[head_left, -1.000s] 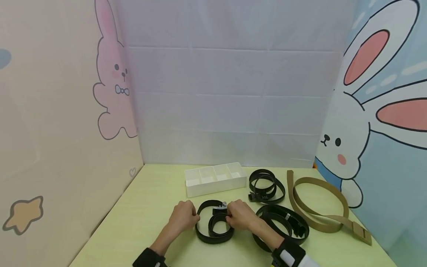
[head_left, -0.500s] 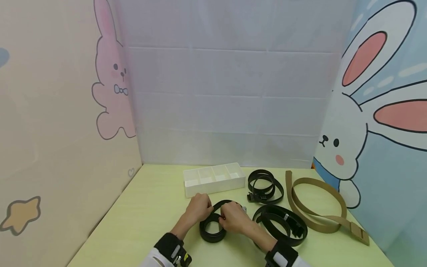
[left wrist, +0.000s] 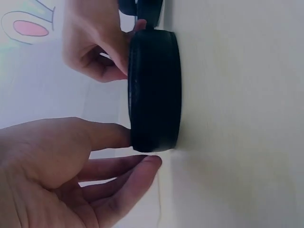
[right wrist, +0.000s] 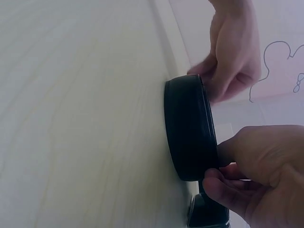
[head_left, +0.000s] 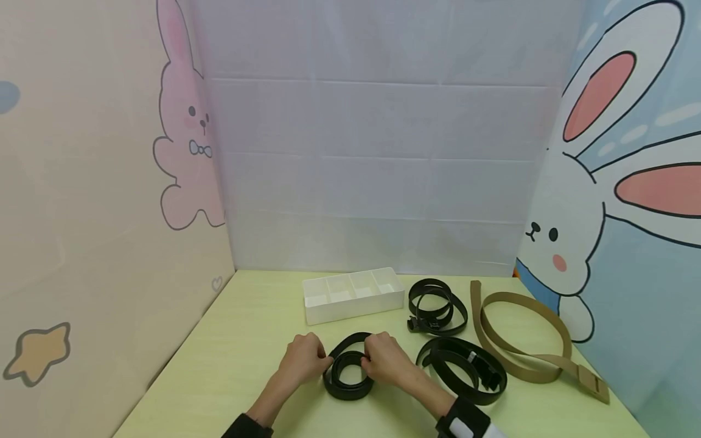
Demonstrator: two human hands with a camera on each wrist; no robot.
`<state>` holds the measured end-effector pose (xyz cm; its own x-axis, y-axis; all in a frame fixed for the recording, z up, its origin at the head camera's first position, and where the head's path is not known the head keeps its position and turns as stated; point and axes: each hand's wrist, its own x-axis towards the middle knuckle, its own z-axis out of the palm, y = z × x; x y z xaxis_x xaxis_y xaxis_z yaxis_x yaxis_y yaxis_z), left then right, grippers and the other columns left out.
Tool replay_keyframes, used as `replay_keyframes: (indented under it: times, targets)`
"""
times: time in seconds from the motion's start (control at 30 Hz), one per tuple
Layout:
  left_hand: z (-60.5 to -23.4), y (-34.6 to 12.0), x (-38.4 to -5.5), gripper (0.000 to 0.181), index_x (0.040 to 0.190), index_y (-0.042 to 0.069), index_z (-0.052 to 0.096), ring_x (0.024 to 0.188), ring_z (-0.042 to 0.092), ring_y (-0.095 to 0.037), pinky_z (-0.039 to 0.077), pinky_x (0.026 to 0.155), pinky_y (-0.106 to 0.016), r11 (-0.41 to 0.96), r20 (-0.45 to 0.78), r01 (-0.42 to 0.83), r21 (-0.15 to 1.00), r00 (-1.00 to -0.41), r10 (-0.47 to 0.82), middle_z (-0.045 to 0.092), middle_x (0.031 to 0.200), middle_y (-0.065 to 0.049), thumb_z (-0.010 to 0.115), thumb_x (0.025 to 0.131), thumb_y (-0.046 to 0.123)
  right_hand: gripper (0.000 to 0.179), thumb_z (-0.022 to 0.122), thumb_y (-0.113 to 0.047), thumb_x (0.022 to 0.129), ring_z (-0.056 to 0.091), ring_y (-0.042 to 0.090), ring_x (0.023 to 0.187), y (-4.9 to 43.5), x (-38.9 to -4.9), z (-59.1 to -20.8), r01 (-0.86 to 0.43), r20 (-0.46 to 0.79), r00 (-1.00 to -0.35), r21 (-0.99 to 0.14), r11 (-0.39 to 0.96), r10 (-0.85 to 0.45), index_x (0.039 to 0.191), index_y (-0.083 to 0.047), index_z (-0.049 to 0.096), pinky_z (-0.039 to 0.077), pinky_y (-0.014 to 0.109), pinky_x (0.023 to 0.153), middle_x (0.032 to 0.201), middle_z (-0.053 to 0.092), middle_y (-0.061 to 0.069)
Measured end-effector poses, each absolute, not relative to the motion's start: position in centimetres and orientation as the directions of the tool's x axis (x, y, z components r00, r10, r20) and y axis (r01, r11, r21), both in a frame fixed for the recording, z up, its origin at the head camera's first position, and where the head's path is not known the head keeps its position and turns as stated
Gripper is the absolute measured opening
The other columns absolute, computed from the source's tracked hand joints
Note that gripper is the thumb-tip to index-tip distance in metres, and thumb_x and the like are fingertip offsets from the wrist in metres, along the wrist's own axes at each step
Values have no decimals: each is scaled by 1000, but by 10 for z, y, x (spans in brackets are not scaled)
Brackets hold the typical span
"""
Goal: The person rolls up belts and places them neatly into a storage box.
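Observation:
A black belt [head_left: 349,393], wound into a roll with a wider loop behind it, stands on edge on the table between my two hands. At its left side my left hand [head_left: 303,360] pinches the strap, thumb on the inner side and fingertips outside; the left wrist view shows the belt roll [left wrist: 154,90] close up. My right hand [head_left: 386,359] pinches the right side of the roll, with thumb and index finger on the band's edge in the right wrist view. The belt's buckle is hidden by the right hand in the head view.
A white compartment box [head_left: 356,303] stands at the back. To the right are a coiled black belt [head_left: 459,319], another black belt [head_left: 465,398] close to the right forearm, and a tan webbing belt [head_left: 566,340] near the table's right edge.
The loose outer loop has shrunk and the belt forms a thicker roll. My left hand went right over the roll, then back to its left side. The silver buckle has gone behind my right hand.

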<state>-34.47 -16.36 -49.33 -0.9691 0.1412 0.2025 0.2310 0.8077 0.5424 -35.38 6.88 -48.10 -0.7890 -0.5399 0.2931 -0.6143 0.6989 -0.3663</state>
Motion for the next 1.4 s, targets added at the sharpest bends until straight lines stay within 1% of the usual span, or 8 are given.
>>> replay_keyframes:
  times: [0.2,0.47,0.73,1.0,1.17,1.2,1.3,1.4]
  targets:
    - [-494,-174,-329,26,66,13,80,57,62,-12,49,55,-30,827,193,190,529,-976,101,75,68,1,90,89,18,67,80,2,94,13,0,50,70,-352,-477,-640,324,-766,-303,706,-556,57,-24,30,16,19,49,53,13,-18]
    - [-501,-175,-342,29,60,14,79,50,54,-9,43,51,-26,779,231,224,586,-967,105,65,53,9,84,89,10,61,77,3,98,21,5,55,65,-349,-475,-647,292,-760,-263,716,-580,63,-22,34,22,23,53,60,20,-13]
    - [-508,-168,-359,27,66,12,85,53,54,-7,41,51,-24,732,271,290,617,-951,148,70,59,7,84,93,9,48,79,2,95,28,3,56,60,-349,-478,-669,333,-740,-275,690,-585,63,-15,48,25,21,54,60,30,-13]
    - [-510,-163,-362,26,73,8,87,53,47,-5,35,50,-21,697,295,347,628,-934,200,69,62,7,81,99,7,57,80,3,90,24,3,55,58,-347,-480,-638,384,-761,-291,713,-523,57,-19,39,21,20,52,56,20,-18]
    - [-511,-159,-361,44,60,10,70,51,40,-4,30,49,-21,702,282,349,620,-935,215,49,55,12,75,104,7,61,80,4,89,21,2,54,59,-348,-485,-636,414,-759,-306,708,-503,55,-20,35,18,20,50,56,13,-21]
    - [-510,-159,-361,44,60,10,69,51,40,-4,30,49,-21,707,281,352,614,-934,221,49,55,13,75,104,8,61,79,3,89,21,2,54,59,-351,-489,-647,425,-750,-311,696,-507,55,-20,35,19,21,49,57,13,-20]
    - [-510,-157,-361,41,63,9,75,51,44,-3,33,48,-21,709,285,375,597,-925,249,58,55,11,78,104,12,57,77,1,89,20,2,52,62,-367,-509,-680,454,-719,-304,667,-526,56,-21,35,24,32,44,57,15,-19]
    - [-510,-156,-363,21,79,8,88,56,55,-2,42,51,-21,703,284,401,588,-916,285,77,67,6,86,99,15,56,76,-2,87,20,1,51,64,-380,-528,-697,481,-696,-271,664,-533,58,-24,34,26,40,41,58,16,-19]
